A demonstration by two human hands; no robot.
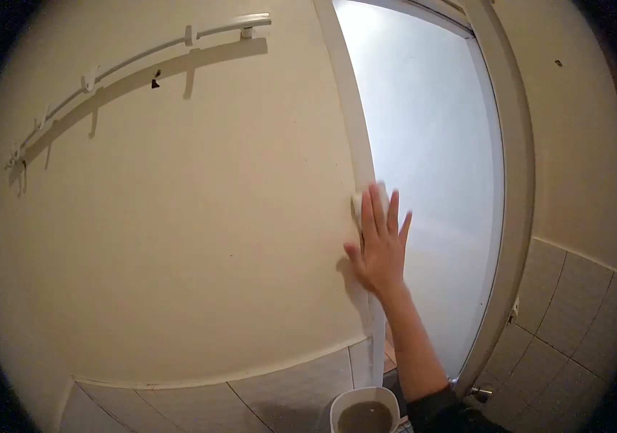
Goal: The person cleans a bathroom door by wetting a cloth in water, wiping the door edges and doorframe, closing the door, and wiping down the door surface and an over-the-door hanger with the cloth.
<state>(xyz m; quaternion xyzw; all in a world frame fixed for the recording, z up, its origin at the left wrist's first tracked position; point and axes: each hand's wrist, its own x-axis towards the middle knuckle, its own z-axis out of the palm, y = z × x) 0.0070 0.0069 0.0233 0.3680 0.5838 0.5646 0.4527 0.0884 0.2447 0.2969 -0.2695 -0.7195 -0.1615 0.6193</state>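
Note:
My right hand (381,249) is raised against the white door frame (355,123), its back towards me and its fingers spread. Under the fingers, a pale cloth or pad (357,205) shows at its edges, pressed flat against the frame rather than gripped. The forearm in a dark sleeve comes up from the lower right. My left hand is out of view.
A white container (334,416) with murky liquid stands at the bottom. Left of the frame is a cream wall (215,216) with a hook rail (142,54). A frosted door panel (438,144), a door handle (482,393) and wall tiles (575,310) are to the right.

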